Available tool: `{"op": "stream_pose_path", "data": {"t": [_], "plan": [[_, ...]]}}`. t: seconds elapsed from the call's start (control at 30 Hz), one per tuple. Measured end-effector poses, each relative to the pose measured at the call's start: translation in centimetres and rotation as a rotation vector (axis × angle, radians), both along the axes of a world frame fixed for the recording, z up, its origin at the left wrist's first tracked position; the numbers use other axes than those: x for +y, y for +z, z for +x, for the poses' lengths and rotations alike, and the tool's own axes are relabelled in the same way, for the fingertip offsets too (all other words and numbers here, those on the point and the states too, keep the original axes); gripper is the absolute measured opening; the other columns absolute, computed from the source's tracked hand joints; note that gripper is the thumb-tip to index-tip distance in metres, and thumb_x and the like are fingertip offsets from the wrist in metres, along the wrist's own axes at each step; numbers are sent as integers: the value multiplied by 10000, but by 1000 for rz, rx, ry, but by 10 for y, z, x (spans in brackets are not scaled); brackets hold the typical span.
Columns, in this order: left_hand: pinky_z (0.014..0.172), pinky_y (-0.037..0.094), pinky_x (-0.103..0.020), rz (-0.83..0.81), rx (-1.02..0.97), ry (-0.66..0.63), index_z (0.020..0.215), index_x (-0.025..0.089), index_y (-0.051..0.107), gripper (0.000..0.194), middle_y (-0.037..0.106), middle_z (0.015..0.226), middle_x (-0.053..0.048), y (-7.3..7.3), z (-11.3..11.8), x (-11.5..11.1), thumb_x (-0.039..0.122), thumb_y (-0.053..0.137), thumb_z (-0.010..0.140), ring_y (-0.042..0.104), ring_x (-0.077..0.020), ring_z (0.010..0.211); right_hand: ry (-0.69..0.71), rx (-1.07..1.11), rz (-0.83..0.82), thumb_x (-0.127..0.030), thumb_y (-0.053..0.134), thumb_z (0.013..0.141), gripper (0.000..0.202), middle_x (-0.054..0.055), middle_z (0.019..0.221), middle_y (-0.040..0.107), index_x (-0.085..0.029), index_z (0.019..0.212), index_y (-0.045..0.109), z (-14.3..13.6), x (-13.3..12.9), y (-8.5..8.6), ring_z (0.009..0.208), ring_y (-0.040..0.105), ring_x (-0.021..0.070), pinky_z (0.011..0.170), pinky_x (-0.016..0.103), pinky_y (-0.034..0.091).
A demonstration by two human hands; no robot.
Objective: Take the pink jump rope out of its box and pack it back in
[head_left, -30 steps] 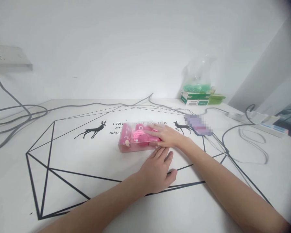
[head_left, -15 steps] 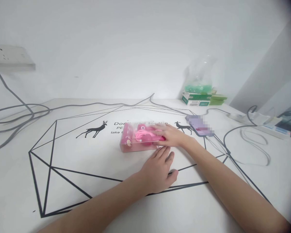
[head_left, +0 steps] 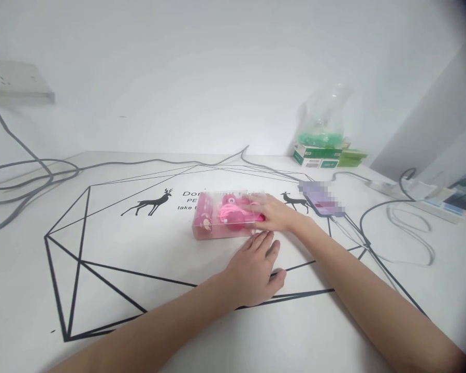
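A pink box with clear plastic sides (head_left: pixel 207 230) lies on the white table. Through the plastic shows a pink thing with a coiled pink cord (head_left: pixel 233 212); its exact kind is unclear. At the box's right end is my right hand (head_left: pixel 274 212), thumb and fingers on either side of the pink thing. Its fingertips look hazy, seemingly behind the plastic. My left hand (head_left: pixel 252 272) rests palm down in front, fingers stretched out, their tips close to the box's front right corner. Whether they touch it I cannot tell.
To the right lies a purple phone (head_left: pixel 321 198) with a cable. Small green-and-white boxes (head_left: pixel 318 153) stand against the wall under a clear bag (head_left: pixel 322 124). A power strip (head_left: pixel 437 204) sits at the far right. Grey cable (head_left: pixel 140 162) runs along the back.
The view has shifted slightly. Both hands and the box keep nearly the same places; the right hand's fingers have moved only a little.
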State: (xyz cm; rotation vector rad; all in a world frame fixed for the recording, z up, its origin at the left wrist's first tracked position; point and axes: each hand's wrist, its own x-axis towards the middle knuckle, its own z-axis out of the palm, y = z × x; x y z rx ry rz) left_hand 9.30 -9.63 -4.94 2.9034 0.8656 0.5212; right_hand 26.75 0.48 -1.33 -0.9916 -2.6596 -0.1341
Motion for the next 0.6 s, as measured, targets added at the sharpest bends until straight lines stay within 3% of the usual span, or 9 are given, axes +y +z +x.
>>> {"op": "stream_pose_path", "data": {"t": [0.13,0.3,0.47,0.6], "plan": [[1171,260,-461,7,-1,-1,1379,57,462,555,411,1484,-206,0,0,1,405,403,951,326,-316,1415,18,24,-16,-540,548,899,541,118,1471,462,-261,1362,555,0,2,-2,1251,502,314,1013,483,407],[1158,284,-469,11,8,-1,1376,53,466,558,422,1472,-219,1,0,1,406,411,947,349,-323,1401,-35,13,-38,-584,556,875,452,64,1445,494,-282,1187,683,2,0,2,1160,544,310,956,466,440],[1159,284,-466,6,18,3,1381,55,468,562,418,1476,-215,3,-1,1,407,406,948,344,-324,1403,-84,-21,-25,-584,560,870,451,33,1442,504,-314,1219,656,0,-8,9,1169,543,312,975,472,418],[1164,275,-464,5,20,5,1380,52,468,564,413,1479,-217,4,0,0,408,404,947,343,-324,1404,-128,-50,-16,-605,514,886,430,21,1454,499,-305,1130,703,-1,-12,11,1186,556,314,988,464,413]]}}
